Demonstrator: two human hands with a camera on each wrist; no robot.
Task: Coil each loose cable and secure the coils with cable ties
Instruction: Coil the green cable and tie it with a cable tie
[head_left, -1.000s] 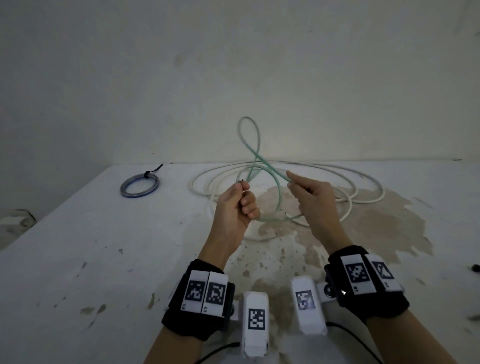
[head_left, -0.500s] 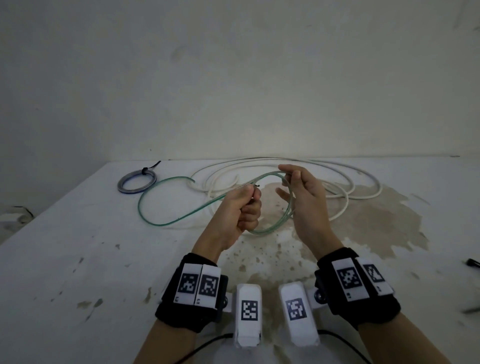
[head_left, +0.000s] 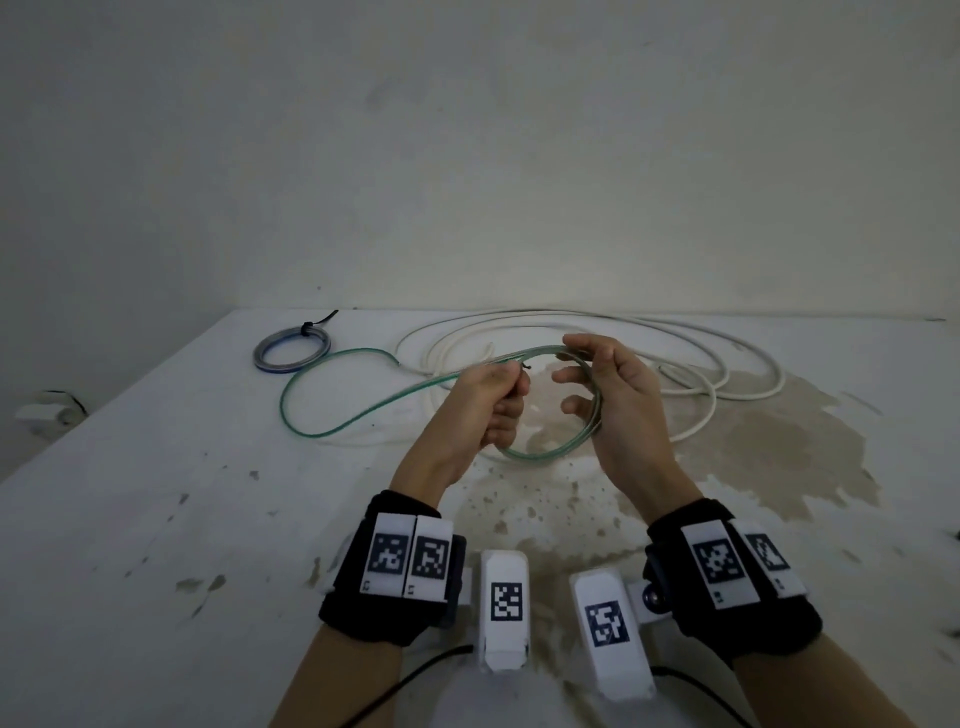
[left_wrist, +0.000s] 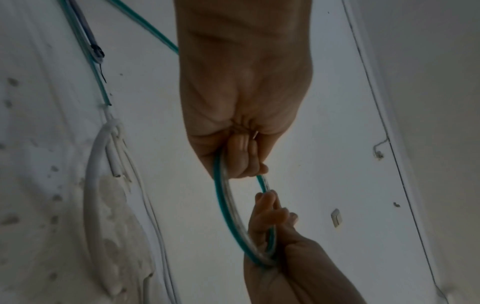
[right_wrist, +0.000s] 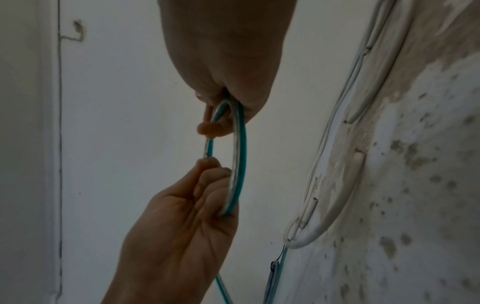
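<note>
A thin green cable (head_left: 540, 457) is wound into a small loop held above the white table (head_left: 156, 519). My left hand (head_left: 498, 405) grips the loop's left side in a fist, its dark cable end sticking out by the thumb. On the loop's right side, my right hand (head_left: 592, 374) has its fingers curled around the strands. The rest of the green cable trails left and curves over the table. The left wrist view shows the green cable (left_wrist: 221, 201) running from the left hand (left_wrist: 241, 156) to the right hand (left_wrist: 272, 226).
A long white cable (head_left: 727, 364) lies in loose loops at the back of the table, behind my hands. A small blue coil (head_left: 291, 351) bound with a black tie sits at the back left. The wall stands right behind the table. Brown stains mark the tabletop.
The tall green loop that stood in the air has come down. The hands have drawn closer around a small coil, and the free green length now lies on the table to the left.
</note>
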